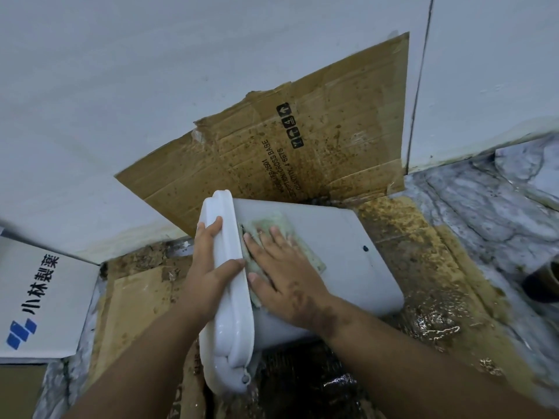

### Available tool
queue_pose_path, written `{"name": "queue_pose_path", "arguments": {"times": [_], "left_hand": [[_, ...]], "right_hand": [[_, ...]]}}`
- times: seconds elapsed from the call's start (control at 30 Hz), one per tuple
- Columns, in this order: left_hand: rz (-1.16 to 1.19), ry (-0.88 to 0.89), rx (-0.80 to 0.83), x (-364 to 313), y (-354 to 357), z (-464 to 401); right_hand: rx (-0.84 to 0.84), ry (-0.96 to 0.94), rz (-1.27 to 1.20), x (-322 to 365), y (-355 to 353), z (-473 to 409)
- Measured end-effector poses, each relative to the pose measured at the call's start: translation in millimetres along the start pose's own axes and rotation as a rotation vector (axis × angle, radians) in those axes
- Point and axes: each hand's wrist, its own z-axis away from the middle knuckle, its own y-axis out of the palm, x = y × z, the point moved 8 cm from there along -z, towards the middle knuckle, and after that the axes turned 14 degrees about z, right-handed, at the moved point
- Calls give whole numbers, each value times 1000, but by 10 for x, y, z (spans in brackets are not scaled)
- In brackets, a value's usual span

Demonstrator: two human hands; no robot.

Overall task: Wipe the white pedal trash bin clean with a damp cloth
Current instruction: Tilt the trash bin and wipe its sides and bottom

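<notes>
The white pedal trash bin (357, 252) lies tipped on its side on the floor, lid end toward the left. My left hand (208, 261) grips the glossy white lid (230, 328), fingers over its far edge and thumb on the near side. My right hand (281, 276) presses flat, fingers spread, on a pale green damp cloth (272, 225) spread on the bin's upward side, just right of the lid. Most of the cloth is hidden under the palm.
Stained brown cardboard (302, 140) leans on the white wall behind the bin. More soiled cardboard (423, 252) covers the floor beneath. A white box with blue printing (39, 300) sits at left. Marble floor (484, 207) and a dark round object (544, 282) lie right.
</notes>
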Motion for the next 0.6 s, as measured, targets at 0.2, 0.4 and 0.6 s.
{"name": "queue_pose_path", "arguments": {"times": [0.2,0.4,0.6], "left_hand": [[-6,-7,20,17,31,-16],[-29,-5,-3,-26,87,-52],[-2,-26,-40,26,17,-81]], "right_hand": [[12,271,-53,-933,77,485],[30,588,-80,-1821,203,1341],[-78,162,-65,-447,70,1179]]}}
